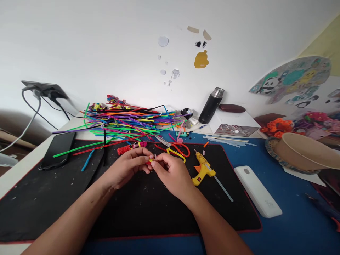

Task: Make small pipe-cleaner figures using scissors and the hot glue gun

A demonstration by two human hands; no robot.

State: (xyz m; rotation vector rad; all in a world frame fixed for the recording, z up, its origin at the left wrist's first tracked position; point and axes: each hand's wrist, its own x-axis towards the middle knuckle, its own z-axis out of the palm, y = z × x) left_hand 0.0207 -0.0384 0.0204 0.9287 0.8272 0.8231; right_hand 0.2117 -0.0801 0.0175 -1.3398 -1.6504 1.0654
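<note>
Over the middle of a black desk mat [148,216], my left hand [130,165] and my right hand [172,170] meet with bent fingers. Between their fingertips is a small pipe-cleaner piece [151,160] with yellow and pink showing; most of it is hidden by the fingers. Both hands pinch it. Just behind my left hand lies a red fuzzy pipe-cleaner figure [124,149]. Scissors [164,141] with orange handles and a bent yellow pipe cleaner [177,154] lie behind my right hand. To its right rests a yellow glue gun [203,168] with a glue stick in its back.
Many coloured pipe cleaners [127,122] are heaped along the wall. A phone [57,150] lies at left. Behind on the right stand a black thermos [211,106] and a white box [236,122], with glue sticks [228,140] before it. A white power bank [257,191] lies right of the mat.
</note>
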